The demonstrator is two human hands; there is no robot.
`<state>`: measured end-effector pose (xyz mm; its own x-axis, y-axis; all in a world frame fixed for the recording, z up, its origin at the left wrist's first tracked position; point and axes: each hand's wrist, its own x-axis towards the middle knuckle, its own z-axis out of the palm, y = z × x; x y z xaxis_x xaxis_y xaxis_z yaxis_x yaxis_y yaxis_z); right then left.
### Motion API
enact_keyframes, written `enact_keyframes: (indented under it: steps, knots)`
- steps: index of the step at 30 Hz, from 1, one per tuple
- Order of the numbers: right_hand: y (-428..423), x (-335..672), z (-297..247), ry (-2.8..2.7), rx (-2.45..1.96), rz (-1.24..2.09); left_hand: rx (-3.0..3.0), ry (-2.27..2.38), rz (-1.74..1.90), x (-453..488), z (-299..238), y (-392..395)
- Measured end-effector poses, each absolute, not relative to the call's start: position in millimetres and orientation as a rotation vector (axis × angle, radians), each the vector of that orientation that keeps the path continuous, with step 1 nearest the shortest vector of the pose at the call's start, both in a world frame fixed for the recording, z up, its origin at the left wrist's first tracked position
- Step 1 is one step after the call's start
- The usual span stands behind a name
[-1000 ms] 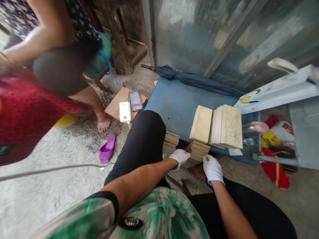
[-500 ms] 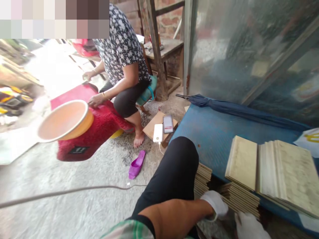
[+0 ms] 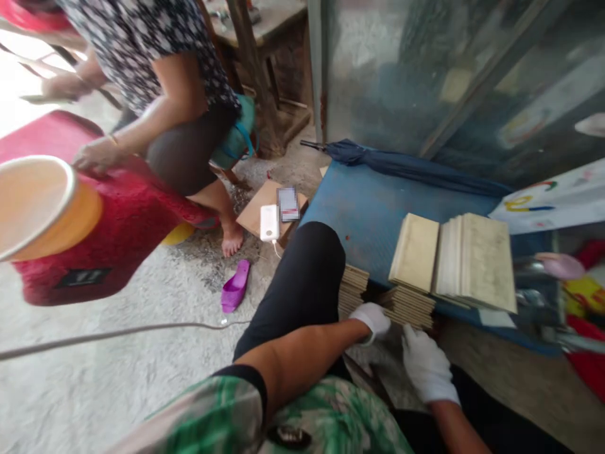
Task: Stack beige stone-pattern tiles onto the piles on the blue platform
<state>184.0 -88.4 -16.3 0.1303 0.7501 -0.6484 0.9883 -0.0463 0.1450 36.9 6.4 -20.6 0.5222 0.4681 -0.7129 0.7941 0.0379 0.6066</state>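
My left hand [image 3: 373,318], in a white glove, is curled against the left end of a low stack of thin tan tiles [image 3: 410,307] by the front edge of a blue platform [image 3: 373,208]. What its fingers hold is hidden. My right hand [image 3: 425,364], also gloved, lies with fingers stretched out, their tips at the stack's lower edge. A second low stack [image 3: 352,287] sits beside my black-trousered knee [image 3: 302,284]. Two paler tile stacks [image 3: 416,252] [image 3: 477,261] lie on the platform just behind.
Another person [image 3: 179,75] sits at left, a hand on a red mat [image 3: 118,233] that bears an orange basin [image 3: 33,208]. Around them are a purple sandal [image 3: 235,287], a power bank [image 3: 269,222] on cardboard, a folded blue umbrella [image 3: 411,167] and a floor cable [image 3: 118,332].
The view swung up and left, then back down. Both my hands stay at the low tile stack. The other person's red mat and basin have shifted at left.
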Motion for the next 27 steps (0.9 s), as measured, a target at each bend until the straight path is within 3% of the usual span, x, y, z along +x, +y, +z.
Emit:
enact_keyframes:
  steps: [20,27]
  knots:
    - [-92,186,-27,1.864,1.866,-0.374,1.537,1.126,-0.476,38,-23,10]
    - [-90,191,-40,1.814,1.893,-0.517,1.587,1.143,-0.431,35,-17,3]
